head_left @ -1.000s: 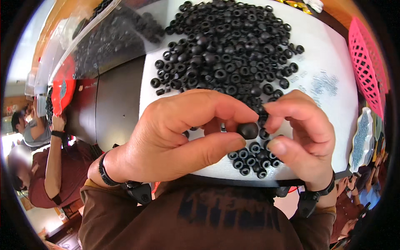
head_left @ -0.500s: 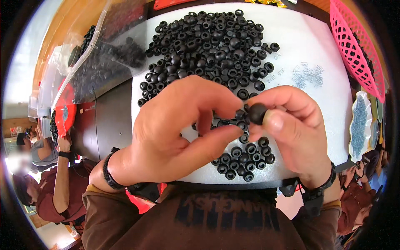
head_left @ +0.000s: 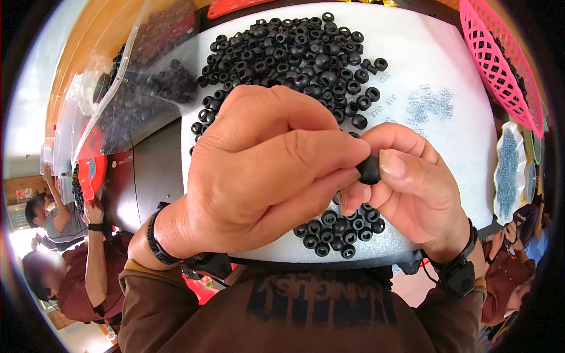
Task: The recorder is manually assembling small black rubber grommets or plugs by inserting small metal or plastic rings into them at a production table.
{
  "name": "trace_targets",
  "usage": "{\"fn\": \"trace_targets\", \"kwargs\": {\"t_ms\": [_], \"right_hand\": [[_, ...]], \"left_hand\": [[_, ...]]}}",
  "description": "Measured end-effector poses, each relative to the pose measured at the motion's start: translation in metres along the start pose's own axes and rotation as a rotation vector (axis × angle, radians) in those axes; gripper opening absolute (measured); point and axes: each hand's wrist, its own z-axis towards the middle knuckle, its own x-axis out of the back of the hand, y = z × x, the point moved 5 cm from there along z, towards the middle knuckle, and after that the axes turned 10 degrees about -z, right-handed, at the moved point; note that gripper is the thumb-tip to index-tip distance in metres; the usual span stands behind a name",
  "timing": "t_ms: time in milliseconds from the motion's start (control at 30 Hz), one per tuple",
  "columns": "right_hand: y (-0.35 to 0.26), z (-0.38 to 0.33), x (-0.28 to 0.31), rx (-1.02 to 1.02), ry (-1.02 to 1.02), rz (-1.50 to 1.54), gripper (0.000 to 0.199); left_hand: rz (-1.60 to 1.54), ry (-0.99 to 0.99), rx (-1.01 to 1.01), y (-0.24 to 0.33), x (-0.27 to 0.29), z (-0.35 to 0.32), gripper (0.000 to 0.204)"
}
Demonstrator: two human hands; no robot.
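Observation:
In front of my chest, my right hand (head_left: pixel 415 179) pinches a black round piece (head_left: pixel 369 170) between thumb and fingers. My left hand (head_left: pixel 271 173) is closed, its fingertips pressed together against the left side of that same piece. The fingers cover much of it, and any smaller part between them is hidden. Beyond my hands lies a large heap of black round pieces with holes (head_left: pixel 282 53). Nearer to me, below my fingers, sits a small group of similar pieces (head_left: pixel 338 229).
The work lies on a white foam sheet (head_left: pixel 465 170). Small clear bits (head_left: pixel 429 104) are scattered at its right. A scalloped white dish (head_left: pixel 507 170) and a pink basket (head_left: pixel 500 67) stand at the right edge. At left are a clear plastic bin (head_left: pixel 147 76) and a co-worker's arm (head_left: pixel 95 253).
My left fingers have closed from an open curve onto the black round piece. My right hand keeps its pinch. The whole view has shifted slightly.

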Motion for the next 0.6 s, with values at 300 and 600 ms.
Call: {"fn": "trace_targets", "kwargs": {"t_ms": [300,600], "right_hand": [[0.002,0.0,-0.008,-0.062,-0.056,0.053,0.027],[0.013,-0.008,-0.023,-0.236,-0.328,0.103,0.028]], "left_hand": [[0.191,-0.053,-0.005,0.008,0.0,-0.003,0.03],[0.033,-0.015,0.209,-0.005,0.014,0.007,0.016]]}}
